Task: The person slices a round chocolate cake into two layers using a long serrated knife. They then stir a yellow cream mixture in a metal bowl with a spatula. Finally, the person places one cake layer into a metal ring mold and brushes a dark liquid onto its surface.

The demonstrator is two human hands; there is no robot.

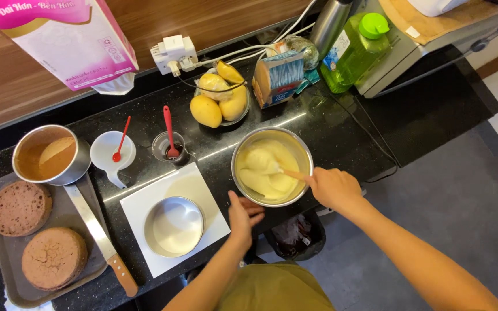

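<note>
A steel mixing bowl [303, 151] full of pale yellow cream stands on the black counter. My right hand [334, 188] grips a spatula handle [295, 174] whose white blade sits in the cream. My left hand [242, 216] rests at the bowl's near left side, fingers against its rim. Left of it an empty round cake tin [174, 226] sits on a white square board [194, 181].
A tray [7, 270] holds two brown cake layers; a long knife [100, 236] lies beside it. Behind are a round tin with a cake layer [46, 155], a white scoop with a red spoon [113, 151], a small cup with a red spatula [170, 148], a bowl of yellow fruit [221, 99], a green bottle [354, 52] and a hanging carton [70, 40].
</note>
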